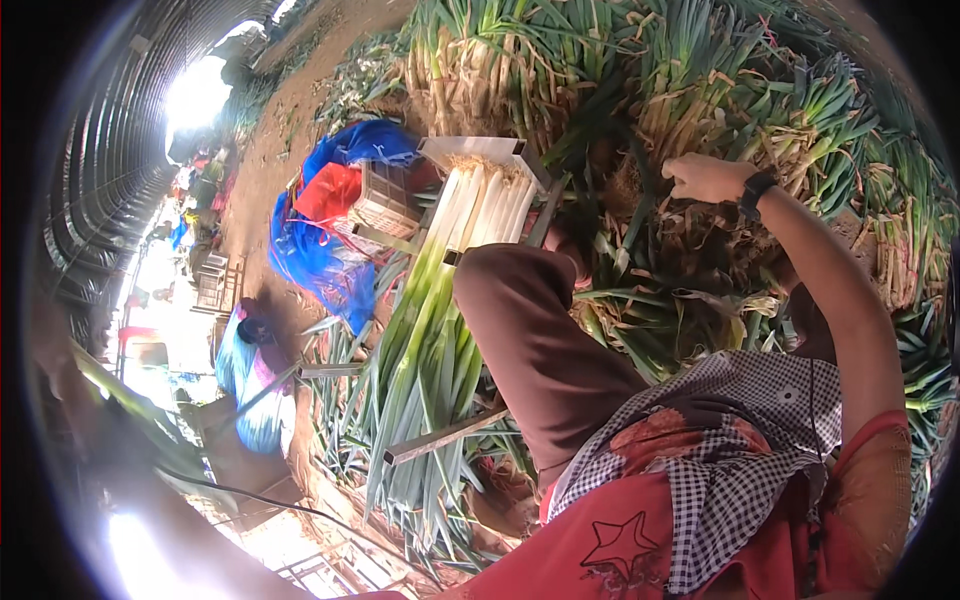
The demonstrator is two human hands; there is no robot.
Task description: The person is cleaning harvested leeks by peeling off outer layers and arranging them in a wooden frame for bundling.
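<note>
The person's right hand (705,180) hangs at 2 o'clock from the centre of the view, fingers curled in narrow; no stalk shows in it, though its underside is hidden. The left hand (62,365) is a dim blur near the rim, just below 9 o'clock, and whether it is wide or closed cannot be told. The pale-stemmed leeks (462,235) lie side by side in a metal cradle (470,148), root ends by its plate at 12 o'clock, leaves spreading toward 7 o'clock

The likeliest trouble is the bent knee (510,280), right beside the cradle at the centre: a shift of the leg could nudge the frame or roll stalks out of line. The long leaves spill past the lower bar (445,437) at about 7 o'clock, so a foot or sleeve catching them could drag the row askew. The root ends look slightly uneven, and a stalk dropped in carelessly might sit crooked. From 12 to 3 o'clock the heap (690,85) lies tangled; a hard tug there could tear leaves or bring neighbours along. The black cable (300,508) at 8 o'clock might snag the left arm
</note>
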